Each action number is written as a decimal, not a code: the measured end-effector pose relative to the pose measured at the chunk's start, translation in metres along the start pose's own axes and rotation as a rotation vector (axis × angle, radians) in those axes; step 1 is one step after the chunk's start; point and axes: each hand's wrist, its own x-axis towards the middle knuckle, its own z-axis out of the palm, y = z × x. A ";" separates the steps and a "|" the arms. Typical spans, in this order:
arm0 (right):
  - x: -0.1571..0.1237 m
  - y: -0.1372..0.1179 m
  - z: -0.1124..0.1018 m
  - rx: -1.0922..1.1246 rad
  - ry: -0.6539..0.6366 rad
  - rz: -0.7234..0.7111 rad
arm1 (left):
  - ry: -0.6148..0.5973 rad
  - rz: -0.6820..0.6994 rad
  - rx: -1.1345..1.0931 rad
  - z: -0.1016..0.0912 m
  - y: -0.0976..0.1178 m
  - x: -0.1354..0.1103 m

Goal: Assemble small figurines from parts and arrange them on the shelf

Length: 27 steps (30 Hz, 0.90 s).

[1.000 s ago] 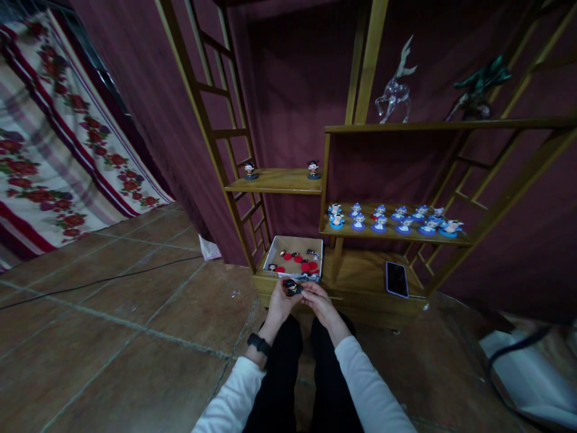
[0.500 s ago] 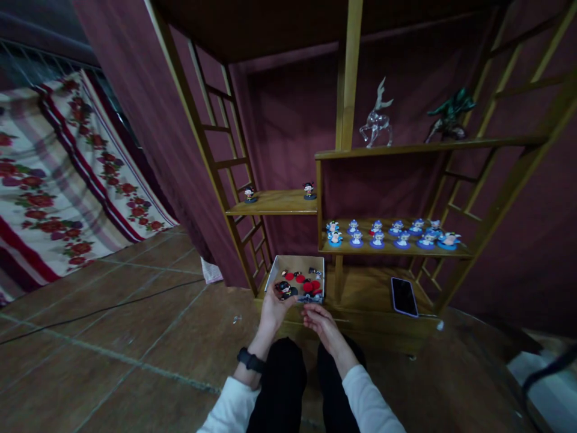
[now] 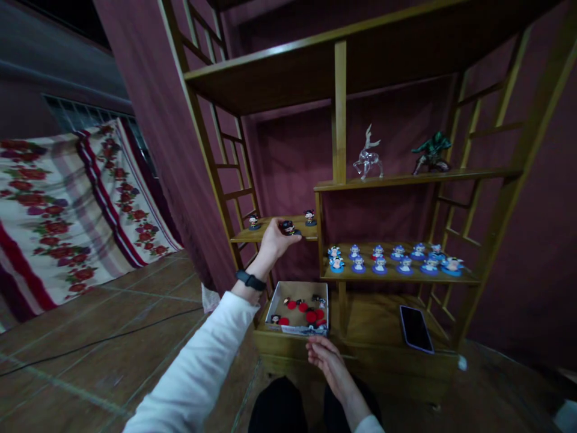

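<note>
My left hand (image 3: 274, 242) is raised to the small left wooden shelf (image 3: 246, 235) and grips a small dark-haired figurine (image 3: 287, 227) between thumb and fingers. Two similar figurines (image 3: 253, 222) (image 3: 309, 218) stand on that shelf, one on each side of the hand. My right hand (image 3: 325, 359) hangs low, just below the front edge of a white cardboard box (image 3: 274, 307), fingers loosely curled and holding nothing. The box holds red discs (image 3: 311, 314) and a few loose figurine parts.
Several blue-based figurines (image 3: 392, 258) line the middle right shelf. A phone (image 3: 415, 328) lies on the bottom shelf. A glass deer (image 3: 368, 156) and a dark green statue (image 3: 430, 150) stand higher up. A floral cloth (image 3: 67, 204) hangs on the left; a cable (image 3: 103, 340) crosses the tiled floor.
My left hand rose from the box up to the small left shelf, carrying the figurine. My right hand let go and stayed low. The view tilted upward.
</note>
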 end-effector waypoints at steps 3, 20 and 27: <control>-0.002 -0.001 0.001 0.003 -0.016 -0.011 | -0.013 -0.020 0.136 0.014 0.000 0.025; 0.005 0.001 -0.001 0.010 -0.033 -0.034 | -0.140 0.014 0.392 0.048 -0.022 0.042; -0.002 -0.004 0.004 -0.002 -0.036 -0.040 | -0.168 0.016 0.318 0.049 -0.021 0.042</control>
